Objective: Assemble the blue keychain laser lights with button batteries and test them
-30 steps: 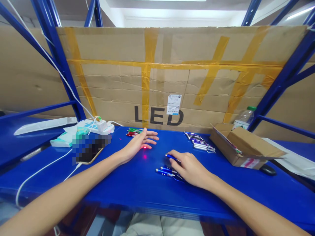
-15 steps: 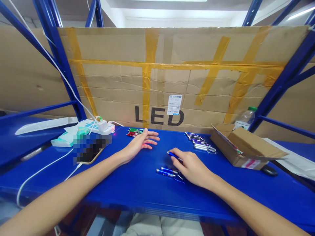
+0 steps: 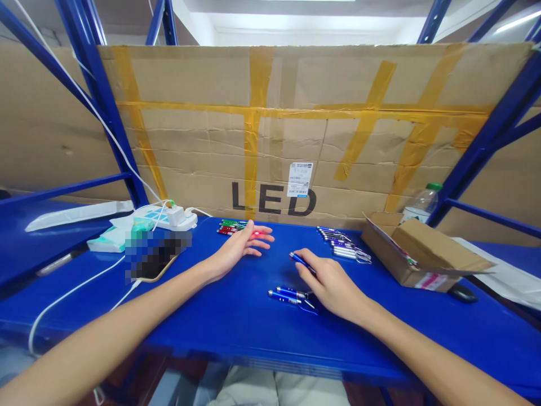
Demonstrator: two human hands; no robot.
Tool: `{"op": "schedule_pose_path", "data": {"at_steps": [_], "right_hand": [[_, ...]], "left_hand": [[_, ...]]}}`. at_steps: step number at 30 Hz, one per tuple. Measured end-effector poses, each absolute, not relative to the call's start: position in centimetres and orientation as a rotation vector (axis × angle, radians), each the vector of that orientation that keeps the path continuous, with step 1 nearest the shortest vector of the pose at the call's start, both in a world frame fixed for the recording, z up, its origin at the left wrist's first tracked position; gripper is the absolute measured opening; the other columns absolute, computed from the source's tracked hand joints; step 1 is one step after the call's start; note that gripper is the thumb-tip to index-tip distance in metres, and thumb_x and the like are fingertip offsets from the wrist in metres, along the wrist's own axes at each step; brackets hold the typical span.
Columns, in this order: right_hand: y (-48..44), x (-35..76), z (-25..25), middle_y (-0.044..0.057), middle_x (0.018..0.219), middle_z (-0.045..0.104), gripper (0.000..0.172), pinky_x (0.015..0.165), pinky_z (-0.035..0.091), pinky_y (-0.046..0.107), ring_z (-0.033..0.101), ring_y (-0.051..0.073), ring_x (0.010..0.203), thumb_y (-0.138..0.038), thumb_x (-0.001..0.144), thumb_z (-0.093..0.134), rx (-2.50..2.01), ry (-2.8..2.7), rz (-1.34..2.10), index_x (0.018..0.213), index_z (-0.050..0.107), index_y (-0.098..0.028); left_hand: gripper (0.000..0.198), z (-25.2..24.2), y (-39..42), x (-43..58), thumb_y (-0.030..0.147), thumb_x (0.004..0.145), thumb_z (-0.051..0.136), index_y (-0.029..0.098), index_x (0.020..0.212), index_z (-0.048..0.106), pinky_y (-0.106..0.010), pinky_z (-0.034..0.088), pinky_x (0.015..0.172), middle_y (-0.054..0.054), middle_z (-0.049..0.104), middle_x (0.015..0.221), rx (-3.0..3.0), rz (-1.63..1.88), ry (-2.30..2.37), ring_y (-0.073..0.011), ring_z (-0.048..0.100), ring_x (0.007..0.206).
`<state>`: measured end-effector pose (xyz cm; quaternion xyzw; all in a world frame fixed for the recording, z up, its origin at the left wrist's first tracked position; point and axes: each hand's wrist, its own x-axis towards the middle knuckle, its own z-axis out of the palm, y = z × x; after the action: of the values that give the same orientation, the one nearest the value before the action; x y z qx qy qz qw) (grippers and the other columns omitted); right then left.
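My right hand (image 3: 327, 280) is closed around a blue laser pointer (image 3: 298, 259), a slim metal pen with a silver tip aimed toward my left hand. My left hand (image 3: 240, 248) holds nothing; its fingers are extended and apart, with the palm facing right. A bright red spot glows on its fingers. Below my right hand lie two more blue laser pointers (image 3: 284, 296) with cords. Just beyond the left hand are green pointers (image 3: 230, 223) and red pointers (image 3: 226, 230), partly hidden by it.
Blue, dark and silver pointers (image 3: 344, 252) lie in a row at the back right, beside an open cardboard box (image 3: 406, 265). A black mouse (image 3: 462, 293) and plastic bottle (image 3: 422, 204) are near it. At left are a phone (image 3: 158, 256), power strip (image 3: 169, 217) and white cables.
The laser pointer's tip has tilted up slightly in my right hand. The red glow has shifted from the lower fingers to a bright spot on the upper fingers. My left hand has stayed put.
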<state>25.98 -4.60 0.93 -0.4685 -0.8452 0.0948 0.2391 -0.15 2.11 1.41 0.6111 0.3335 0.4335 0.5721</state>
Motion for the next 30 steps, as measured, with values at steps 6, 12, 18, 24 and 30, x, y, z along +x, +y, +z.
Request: {"op": "schedule_pose_path", "data": {"at_steps": [6,12,18,24,30], "right_hand": [[-4.85,25.92,1.05,0.005,0.092,0.078,0.025,0.074,0.045,0.032,0.075,0.024,0.083,-0.032,0.113,0.043,-1.225,-2.542,0.322,0.121,0.065,-0.023],[-4.72,26.06,1.06,0.003,0.086,0.075,0.030,0.068,0.042,0.031,0.072,0.023,0.075,-0.037,0.116,0.037,-1.256,-2.320,0.261,0.131,0.059,-0.023],[-4.78,25.98,1.01,0.003,0.091,0.077,0.027,0.072,0.045,0.031,0.074,0.023,0.082,-0.034,0.115,0.039,-1.212,-2.461,0.279,0.127,0.062,-0.025],[-4.76,26.14,0.94,0.003,0.088,0.075,0.030,0.071,0.044,0.032,0.072,0.023,0.079,-0.036,0.116,0.036,-1.222,-2.376,0.263,0.132,0.059,-0.023],[-4.83,26.06,1.08,0.005,0.099,0.079,0.029,0.077,0.046,0.033,0.075,0.024,0.089,-0.036,0.117,0.038,-1.204,-2.453,0.310,0.132,0.061,-0.025]], "left_hand": [[0.072,1.47,2.14,-0.19,0.081,0.098,0.054,0.017,0.126,0.074,-0.035,0.055,0.086,-0.017,0.076,0.129,1.428,1.009,0.786,-0.0278,0.072,0.111],[0.072,1.51,2.12,-0.15,0.081,0.097,0.054,0.017,0.125,0.074,-0.035,0.055,0.086,-0.017,0.076,0.129,1.423,1.013,0.780,-0.0276,0.072,0.110],[0.072,1.33,2.26,-0.13,0.081,0.096,0.055,0.017,0.125,0.074,-0.034,0.055,0.084,-0.017,0.077,0.128,1.417,1.025,0.773,-0.0277,0.072,0.108],[0.073,1.52,2.08,-0.17,0.081,0.097,0.054,0.017,0.126,0.073,-0.035,0.055,0.085,-0.017,0.077,0.129,1.424,1.034,0.786,-0.0279,0.072,0.110],[0.070,1.68,1.88,-0.01,0.079,0.099,0.053,0.017,0.125,0.074,-0.035,0.055,0.084,-0.016,0.077,0.127,1.404,1.027,0.800,-0.0281,0.071,0.109]]}}
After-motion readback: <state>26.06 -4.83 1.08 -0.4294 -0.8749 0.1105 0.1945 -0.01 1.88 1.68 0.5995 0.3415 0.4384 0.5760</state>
